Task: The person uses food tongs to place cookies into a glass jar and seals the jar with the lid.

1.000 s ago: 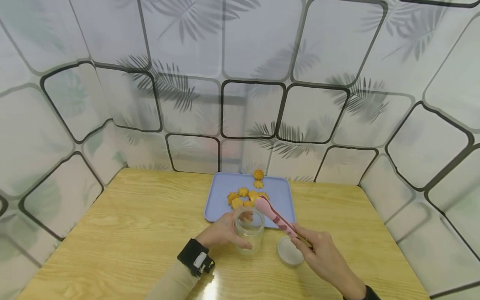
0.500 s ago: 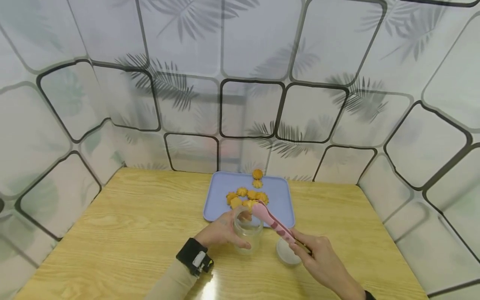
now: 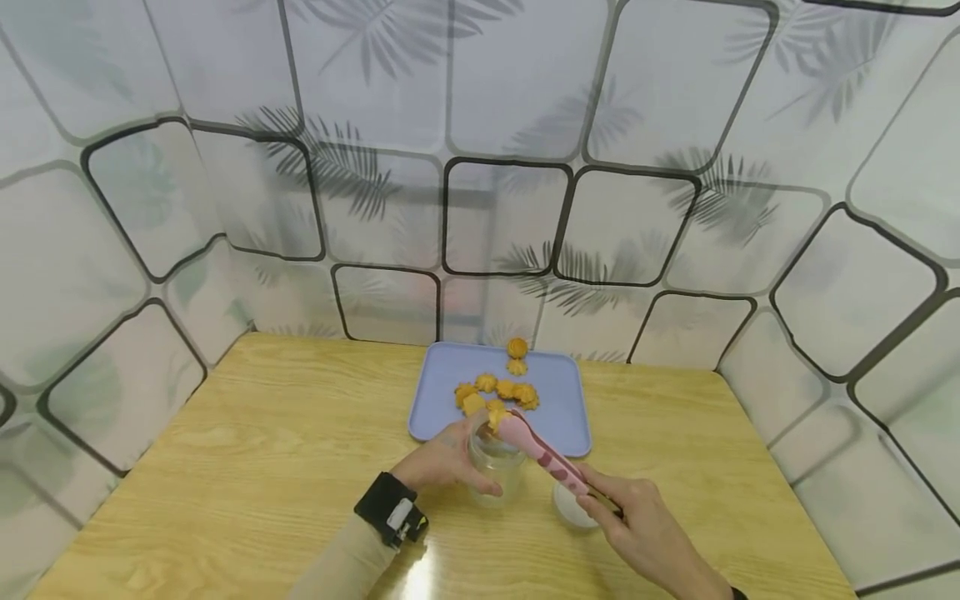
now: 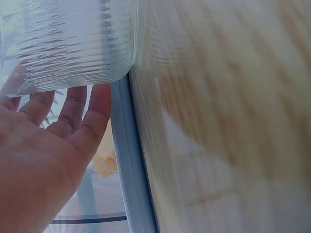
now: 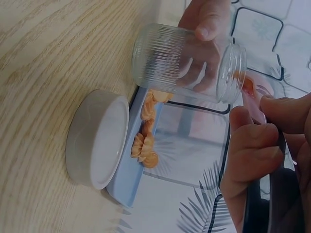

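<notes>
My left hand (image 3: 442,462) holds a clear glass jar (image 3: 498,479) upright on the table, thumb on the near side and fingers round the back. The left wrist view shows the fingers against the jar's ribbed wall (image 4: 77,43). My right hand (image 3: 641,521) grips pink tongs (image 3: 546,457) by their dark handles. A golden cookie (image 3: 496,418) sits between the tong tips, right at the jar's mouth. In the right wrist view the tong ends (image 5: 255,109) overlap the jar's rim, and the glass jar (image 5: 160,63) looks bare inside.
Behind the jar lies a blue tray (image 3: 558,417) bearing several cookies (image 3: 525,396). A round white lid (image 3: 573,507) rests on the wooden table (image 3: 300,433), below the tongs. Patterned curtains (image 3: 390,217) enclose the back and sides.
The tongs have come down and left from over the cookies on the tray to the jar's mouth, with a cookie in their tips. The left hand and jar stay in place.
</notes>
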